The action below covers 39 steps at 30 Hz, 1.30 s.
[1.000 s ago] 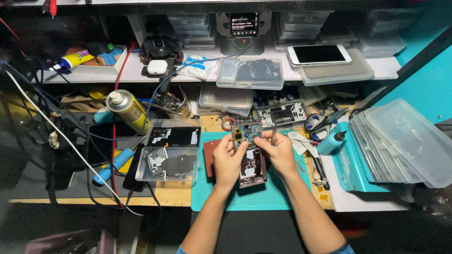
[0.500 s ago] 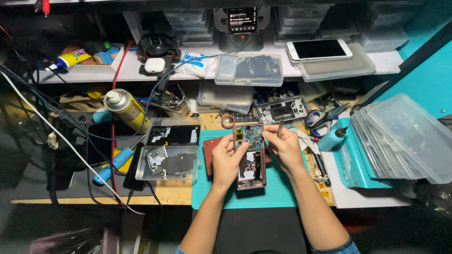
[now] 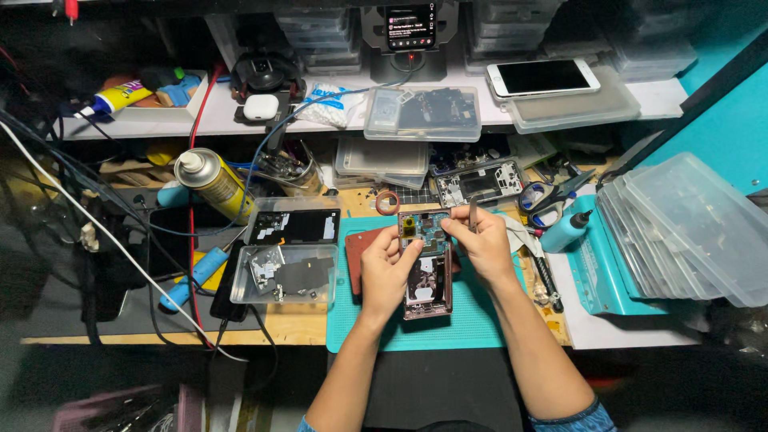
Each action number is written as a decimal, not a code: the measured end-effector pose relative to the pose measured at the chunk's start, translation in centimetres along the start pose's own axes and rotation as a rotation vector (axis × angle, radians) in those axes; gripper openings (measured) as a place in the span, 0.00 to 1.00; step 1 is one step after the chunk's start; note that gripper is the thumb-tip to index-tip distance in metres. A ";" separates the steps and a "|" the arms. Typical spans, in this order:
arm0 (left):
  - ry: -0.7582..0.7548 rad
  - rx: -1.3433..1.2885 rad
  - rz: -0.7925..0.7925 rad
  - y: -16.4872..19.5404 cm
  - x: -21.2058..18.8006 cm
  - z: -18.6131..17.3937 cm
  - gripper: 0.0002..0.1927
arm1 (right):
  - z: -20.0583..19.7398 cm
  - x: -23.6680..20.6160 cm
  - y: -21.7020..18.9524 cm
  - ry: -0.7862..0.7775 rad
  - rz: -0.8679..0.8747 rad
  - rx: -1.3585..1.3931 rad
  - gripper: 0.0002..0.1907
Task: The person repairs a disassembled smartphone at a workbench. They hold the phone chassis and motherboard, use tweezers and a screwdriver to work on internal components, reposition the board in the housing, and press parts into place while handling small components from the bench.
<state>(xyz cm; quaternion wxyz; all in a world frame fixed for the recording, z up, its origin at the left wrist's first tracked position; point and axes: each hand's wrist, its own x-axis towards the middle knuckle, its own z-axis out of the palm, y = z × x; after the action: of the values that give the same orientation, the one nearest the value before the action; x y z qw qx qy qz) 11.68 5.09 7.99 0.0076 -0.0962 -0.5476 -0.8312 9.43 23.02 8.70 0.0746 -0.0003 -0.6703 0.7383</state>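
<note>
An opened phone [image 3: 426, 260] with its back cover off lies upright on a teal work mat [image 3: 468, 324], its boards and frame exposed. My left hand [image 3: 390, 268] grips the phone's left edge, thumb on the inner parts. My right hand [image 3: 480, 240] is at the phone's upper right and holds thin metal tweezers [image 3: 472, 214] pointing up. A reddish back cover [image 3: 362, 250] lies under the phone's left side.
A clear parts tray [image 3: 284, 274] and a dark phone panel [image 3: 294, 226] lie left of the mat. A yellow spray can [image 3: 212, 182], cables, scissors [image 3: 552, 194], a blue bottle [image 3: 566, 230], stacked clear lids [image 3: 688, 228] and a shelf with a white phone [image 3: 544, 77] surround it.
Both hands and the phone have shifted slightly down the mat toward me. My right hand now holds the tweezers upright beside the phone's top corner.
</note>
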 end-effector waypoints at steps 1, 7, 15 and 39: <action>0.008 0.011 0.007 -0.1 -0.1 0.2 0.16 | -0.1 -0.1 -0.2 -0.007 -0.013 -0.007 0.08; 0.062 0.349 0.132 0.8 -1.6 1.7 0.15 | 0.2 -0.4 -1.1 -0.093 -0.091 0.025 0.16; 0.108 0.558 0.235 2.7 -3.0 2.2 0.15 | 0.6 -1.3 -0.6 -0.077 0.005 0.061 0.13; 0.149 0.589 0.240 6.8 -3.6 0.7 0.17 | 4.9 -2.1 -2.7 -0.022 -0.060 -0.058 0.09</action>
<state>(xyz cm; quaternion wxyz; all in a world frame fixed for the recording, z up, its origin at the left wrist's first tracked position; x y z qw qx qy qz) 16.10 2.67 13.80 0.1732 -0.0925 -0.7471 -0.6350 11.32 18.14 11.64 0.0893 0.0257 -0.6919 0.7159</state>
